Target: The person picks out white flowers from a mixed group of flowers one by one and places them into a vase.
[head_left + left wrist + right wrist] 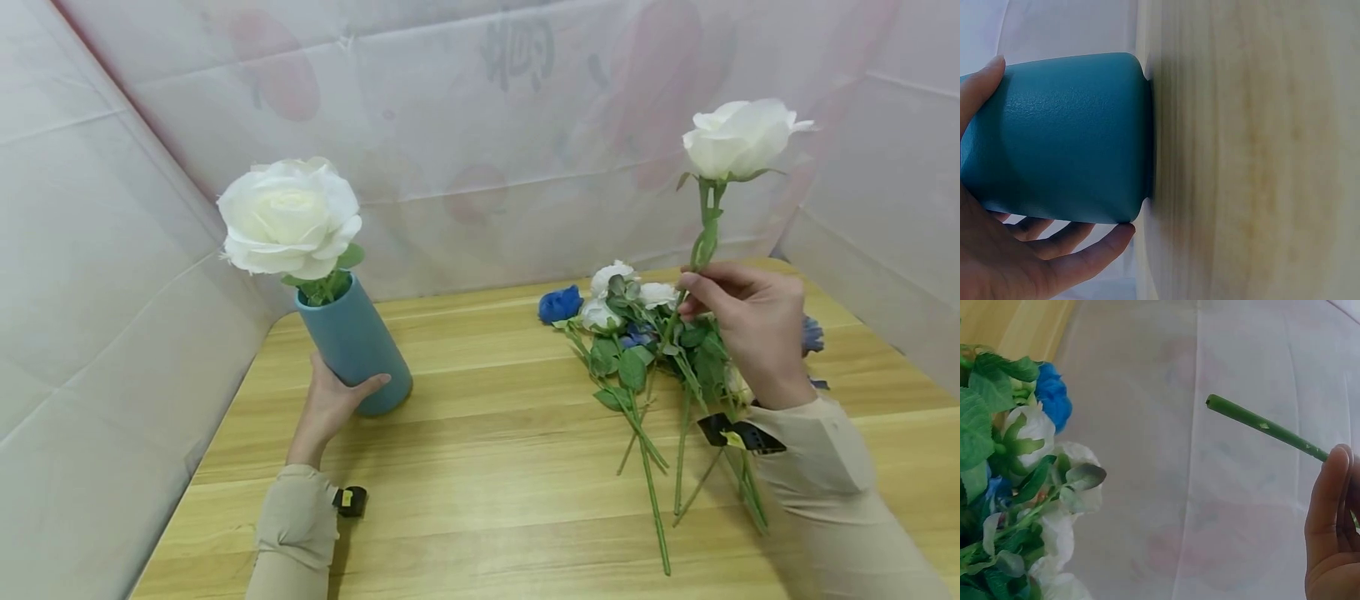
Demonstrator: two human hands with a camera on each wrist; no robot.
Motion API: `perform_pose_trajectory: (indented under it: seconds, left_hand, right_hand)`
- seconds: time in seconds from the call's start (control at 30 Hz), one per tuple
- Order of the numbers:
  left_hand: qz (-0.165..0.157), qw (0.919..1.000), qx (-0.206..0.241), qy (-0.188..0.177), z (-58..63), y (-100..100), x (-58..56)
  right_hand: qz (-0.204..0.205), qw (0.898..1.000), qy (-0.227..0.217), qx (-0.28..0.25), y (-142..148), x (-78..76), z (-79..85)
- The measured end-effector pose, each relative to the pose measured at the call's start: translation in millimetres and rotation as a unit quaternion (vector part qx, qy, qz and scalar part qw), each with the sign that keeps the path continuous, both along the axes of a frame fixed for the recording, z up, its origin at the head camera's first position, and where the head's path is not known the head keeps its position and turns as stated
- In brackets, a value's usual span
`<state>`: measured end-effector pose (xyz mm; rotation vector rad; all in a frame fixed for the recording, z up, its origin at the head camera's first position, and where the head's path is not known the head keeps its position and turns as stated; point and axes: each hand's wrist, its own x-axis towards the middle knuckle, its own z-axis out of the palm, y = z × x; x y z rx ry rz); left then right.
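Note:
A blue-green vase (pixel 356 346) stands on the left part of the table, with a large white rose (pixel 291 218) in its mouth. My left hand (pixel 327 408) grips the vase low on its side, thumb across the front; the left wrist view has the fingers (pixel 1088 256) around its lower body. On the right, my right hand (pixel 765 321) pinches the green stem of another white rose (pixel 738 143) between thumb and fingertips. Its bloom points up, above the hand. The cut stem end (pixel 1260 422) sticks out past the fingertips in the right wrist view.
Beneath and beside my right hand lies a heap of artificial flowers: a blue bloom (pixel 560 305), white blooms (pixel 600 316), green leaves (pixel 632 368) and several stems reaching toward the front. White sheets (pixel 465 150) hang behind the wooden table (pixel 480 467) and along both sides.

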<state>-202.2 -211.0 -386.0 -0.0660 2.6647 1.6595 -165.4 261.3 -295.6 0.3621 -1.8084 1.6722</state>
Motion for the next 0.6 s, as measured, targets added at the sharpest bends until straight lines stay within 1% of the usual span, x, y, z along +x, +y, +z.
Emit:
perform_pose_trajectory:
  seconds: [0.1, 0.2, 0.3, 0.43, 0.6]
  left_hand:
    - [0.003, 0.9999, -0.001, 0.010, -3.5, 3, 3.0]
    - [0.002, 0.9999, -0.001, 0.012, -4.0, 3, 2.4]
    - [0.002, 0.9999, 0.002, 0.014, -4.4, 3, 1.9]
    - [0.004, 0.9998, 0.005, 0.017, -4.8, 3, 1.6]
    - [0.005, 0.9998, 0.007, 0.019, -4.7, 4, 1.4]
  right_hand:
    - [0.020, 0.999, 0.032, -0.008, 0, -2.7, -1.2]
    - [0.039, 0.997, 0.053, -0.028, -4, -6.0, 2.9]
    - [0.039, 0.997, 0.058, -0.034, -8, -9.3, 7.5]
    - [0.038, 0.997, 0.062, -0.029, -16, -13.2, 13.3]
    - [0.065, 0.994, 0.073, -0.037, -24, -17.5, 20.2]
